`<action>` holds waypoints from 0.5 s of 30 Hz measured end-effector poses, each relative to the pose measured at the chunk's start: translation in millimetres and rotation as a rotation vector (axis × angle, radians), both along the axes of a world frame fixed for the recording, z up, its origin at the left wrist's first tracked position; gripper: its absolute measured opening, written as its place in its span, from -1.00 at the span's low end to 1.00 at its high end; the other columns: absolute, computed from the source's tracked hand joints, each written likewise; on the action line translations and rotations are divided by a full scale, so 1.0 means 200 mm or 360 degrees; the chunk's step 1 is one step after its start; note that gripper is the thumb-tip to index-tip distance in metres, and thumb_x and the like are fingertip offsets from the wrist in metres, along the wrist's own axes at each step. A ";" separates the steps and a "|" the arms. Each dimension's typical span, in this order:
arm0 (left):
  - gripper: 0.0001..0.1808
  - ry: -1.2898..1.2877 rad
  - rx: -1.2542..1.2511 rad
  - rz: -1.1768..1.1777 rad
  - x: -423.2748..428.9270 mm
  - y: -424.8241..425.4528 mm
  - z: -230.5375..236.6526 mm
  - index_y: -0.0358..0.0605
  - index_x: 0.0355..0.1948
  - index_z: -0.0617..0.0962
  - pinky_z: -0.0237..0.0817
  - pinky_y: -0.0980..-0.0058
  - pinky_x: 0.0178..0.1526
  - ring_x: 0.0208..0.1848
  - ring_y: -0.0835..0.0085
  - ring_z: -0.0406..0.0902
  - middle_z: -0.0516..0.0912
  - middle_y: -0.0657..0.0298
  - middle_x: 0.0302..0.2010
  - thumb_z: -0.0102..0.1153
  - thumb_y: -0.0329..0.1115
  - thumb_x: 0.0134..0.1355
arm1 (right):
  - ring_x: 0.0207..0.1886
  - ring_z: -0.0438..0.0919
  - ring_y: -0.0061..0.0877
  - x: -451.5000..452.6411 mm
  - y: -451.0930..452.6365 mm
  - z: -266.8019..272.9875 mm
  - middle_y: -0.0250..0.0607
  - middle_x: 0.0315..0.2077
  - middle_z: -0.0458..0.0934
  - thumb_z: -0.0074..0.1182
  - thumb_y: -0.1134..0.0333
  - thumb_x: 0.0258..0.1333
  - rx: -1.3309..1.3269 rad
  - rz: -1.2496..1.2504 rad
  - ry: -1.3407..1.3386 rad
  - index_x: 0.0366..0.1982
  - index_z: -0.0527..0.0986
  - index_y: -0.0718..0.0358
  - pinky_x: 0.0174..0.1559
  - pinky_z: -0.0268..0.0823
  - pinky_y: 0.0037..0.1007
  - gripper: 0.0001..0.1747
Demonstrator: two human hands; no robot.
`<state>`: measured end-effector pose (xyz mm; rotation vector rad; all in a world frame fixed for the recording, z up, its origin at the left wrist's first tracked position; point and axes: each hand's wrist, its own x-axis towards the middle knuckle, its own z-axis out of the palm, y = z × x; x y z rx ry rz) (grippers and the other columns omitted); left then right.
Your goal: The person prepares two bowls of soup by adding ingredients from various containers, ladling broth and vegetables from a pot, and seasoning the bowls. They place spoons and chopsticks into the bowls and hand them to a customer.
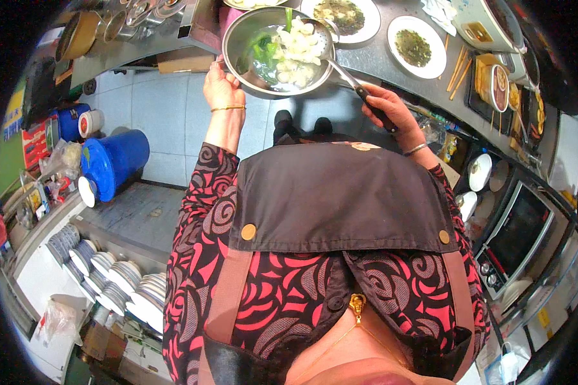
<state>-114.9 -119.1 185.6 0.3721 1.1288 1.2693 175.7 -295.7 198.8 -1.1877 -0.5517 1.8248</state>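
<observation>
My left hand (223, 86) grips the side of a round steel pot (230, 45) near its handle, at the counter's front edge. The pot holds clear liquid, leafy greens (265, 50) and many pale, crumpled pieces of food that look like wontons (296, 43). In my right hand (392, 108) is the black handle of a perforated steel skimmer (344, 73). Its bowl reaches into the pot's right side, against the pale pieces, which partly hide it. Just beyond the pot stands a white bowl (374, 24) of dark, leafy broth, with a smaller similar white bowl (439, 50) to its right.
Chopsticks (457, 65) and a tray with a food tub (499, 86) lie on the steel counter (363, 60) at right. A blue lidded barrel (125, 154) stands on the tiled floor at left. Stacked plates (125, 279) fill a rack behind me. An oven (518, 236) sits at right.
</observation>
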 end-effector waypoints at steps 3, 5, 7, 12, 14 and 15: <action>-0.76 -0.0013 0.0013 -0.0036 -0.01 0.00 0.00 -0.28 -0.17 0.43 -0.03 0.72 -0.66 -0.70 0.70 0.14 0.52 0.26 -0.27 -0.17 -0.35 0.24 | -0.75 0.27 -0.75 -0.01 -0.01 -0.05 -0.30 -0.59 0.44 -0.07 0.32 0.13 0.0022 -0.0032 0.0074 0.06 0.30 0.25 -0.72 0.10 -0.75 -0.57; -0.77 -0.0012 0.0008 -0.0036 -0.01 0.00 0.00 -0.28 -0.18 0.43 -0.06 0.72 -0.66 -0.71 0.70 0.09 0.52 0.27 -0.28 -0.16 -0.35 0.24 | -0.75 0.27 -0.74 -0.02 0.01 -0.08 -0.30 -0.59 0.43 -0.07 0.32 0.13 0.0018 -0.0066 0.0125 0.07 0.29 0.25 -0.71 0.10 -0.74 -0.56; -0.77 -0.0006 -0.0019 0.0013 0.00 0.00 0.00 -0.28 -0.19 0.43 -0.09 0.72 -0.67 -0.72 0.70 0.04 0.51 0.28 -0.29 -0.16 -0.36 0.23 | -0.75 0.27 -0.73 -0.04 0.03 -0.12 -0.28 -0.59 0.43 -0.06 0.32 0.13 -0.0008 -0.0107 0.0153 0.07 0.29 0.24 -0.70 0.10 -0.73 -0.55; -0.74 -0.0014 -0.0012 -0.0024 -0.02 0.01 -0.02 -0.30 -0.19 0.44 0.04 0.68 -0.65 -0.71 0.68 0.15 0.51 0.27 -0.35 -0.17 -0.31 0.26 | -0.74 0.27 -0.72 -0.06 0.06 -0.15 -0.27 -0.59 0.43 -0.06 0.34 0.12 0.0023 -0.0062 0.0187 0.07 0.28 0.24 -0.70 0.10 -0.72 -0.55; -0.72 -0.0021 0.0008 -0.0031 -0.03 0.01 -0.03 -0.30 -0.19 0.44 0.11 0.66 -0.64 -0.70 0.66 0.21 0.51 0.26 -0.38 -0.17 -0.28 0.28 | -0.74 0.27 -0.71 -0.06 0.06 -0.14 -0.27 -0.59 0.43 -0.06 0.34 0.12 0.0044 -0.0040 0.0186 0.08 0.28 0.25 -0.70 0.10 -0.72 -0.54; -0.72 -0.0017 -0.0013 0.0002 -0.03 0.01 -0.04 -0.31 -0.18 0.44 0.11 0.67 -0.64 -0.70 0.66 0.21 0.51 0.26 -0.38 -0.17 -0.29 0.28 | -0.74 0.27 -0.71 -0.06 0.06 -0.13 -0.27 -0.59 0.43 -0.06 0.35 0.11 0.0042 -0.0041 0.0185 0.08 0.28 0.25 -0.70 0.09 -0.72 -0.54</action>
